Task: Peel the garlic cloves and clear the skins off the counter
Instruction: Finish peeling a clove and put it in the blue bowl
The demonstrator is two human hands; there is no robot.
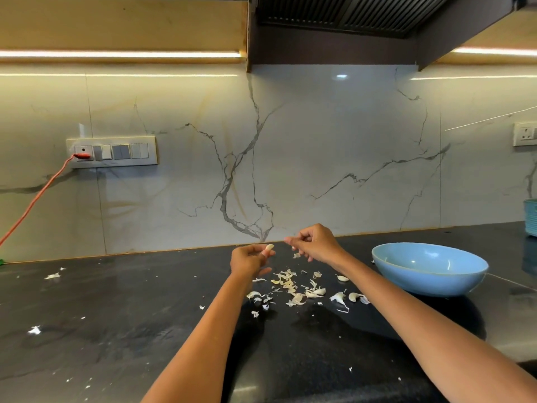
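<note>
My left hand (pixel 250 258) pinches a pale garlic clove (pixel 269 248) above the black counter (pixel 116 330). Just to its right, my right hand (pixel 315 242) is raised with its fingers curled; whether they pinch a bit of skin I cannot tell. Below both hands lies a scatter of garlic skins (pixel 287 283) on the counter. Among them are loose cloves, one (pixel 343 278) near the bowl and another (pixel 354 296) at the right end of the pile.
A light blue bowl (pixel 430 267) stands on the counter to the right of the pile. Stray skin bits (pixel 53 276) lie far left. An orange cable (pixel 37 199) runs from the wall socket. A stack of teal dishes (pixel 531 218) is at the right edge.
</note>
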